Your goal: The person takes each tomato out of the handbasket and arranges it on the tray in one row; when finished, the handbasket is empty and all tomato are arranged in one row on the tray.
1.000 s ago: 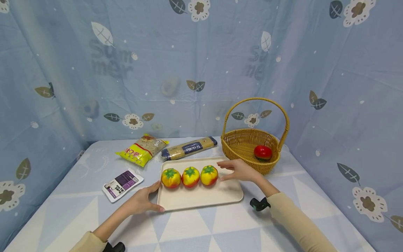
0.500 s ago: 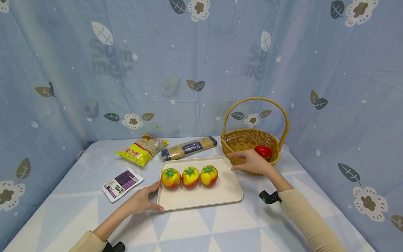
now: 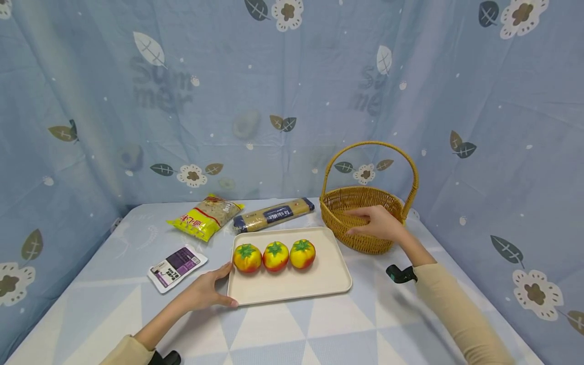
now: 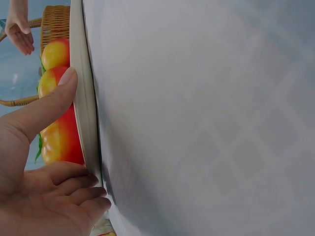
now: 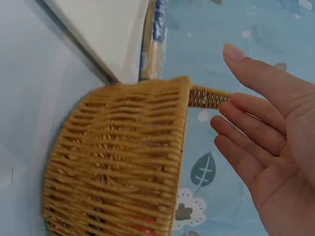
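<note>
Three yellow-red, tomato-like fruits with green leafy tops stand in a row on a cream tray. My left hand rests at the tray's left front corner, thumb along the front edge and relaxed fingers at the left side. Over the front rim of the wicker basket hovers my right hand, its fingers extended and holding nothing. In the right wrist view, that hand is apart from the basket wall. A bit of red shows through the weave there; the head view hides it behind the hand.
Behind the tray lies a spaghetti pack, with a yellow food bag to its left. A flat purple-and-white packet lies left of the tray. The basket's tall handle arches up; a patterned curtain hangs behind.
My right hand has moved right, from beside the rightmost fruit over the tray to above the basket, where it now covers the red item. My left hand and the tray stay put.
</note>
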A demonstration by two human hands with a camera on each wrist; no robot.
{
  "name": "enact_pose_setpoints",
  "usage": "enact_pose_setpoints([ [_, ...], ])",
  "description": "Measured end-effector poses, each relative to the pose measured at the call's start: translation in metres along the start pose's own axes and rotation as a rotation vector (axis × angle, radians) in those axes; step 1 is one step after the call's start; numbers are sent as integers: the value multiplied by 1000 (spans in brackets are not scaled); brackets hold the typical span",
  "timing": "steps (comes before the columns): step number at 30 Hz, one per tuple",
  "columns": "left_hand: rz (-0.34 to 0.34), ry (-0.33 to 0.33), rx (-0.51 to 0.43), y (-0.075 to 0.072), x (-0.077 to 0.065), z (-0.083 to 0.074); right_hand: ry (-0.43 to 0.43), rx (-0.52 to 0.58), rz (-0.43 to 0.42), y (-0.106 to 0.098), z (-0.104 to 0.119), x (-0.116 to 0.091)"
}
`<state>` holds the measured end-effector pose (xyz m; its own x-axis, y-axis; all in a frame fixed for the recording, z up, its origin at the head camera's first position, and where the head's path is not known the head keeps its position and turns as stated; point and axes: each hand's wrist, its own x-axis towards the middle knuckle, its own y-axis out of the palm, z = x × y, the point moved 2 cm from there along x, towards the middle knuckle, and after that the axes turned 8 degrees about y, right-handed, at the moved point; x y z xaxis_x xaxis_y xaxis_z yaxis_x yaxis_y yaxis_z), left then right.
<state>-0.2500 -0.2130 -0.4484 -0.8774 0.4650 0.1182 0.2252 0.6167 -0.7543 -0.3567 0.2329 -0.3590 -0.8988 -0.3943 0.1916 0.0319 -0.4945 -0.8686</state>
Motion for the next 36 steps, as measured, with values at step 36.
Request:
enact_pose_setpoints([
  [36, -1, -7, 3, 0, -1, -1, 170, -146, 85, -30, -65, 34],
])
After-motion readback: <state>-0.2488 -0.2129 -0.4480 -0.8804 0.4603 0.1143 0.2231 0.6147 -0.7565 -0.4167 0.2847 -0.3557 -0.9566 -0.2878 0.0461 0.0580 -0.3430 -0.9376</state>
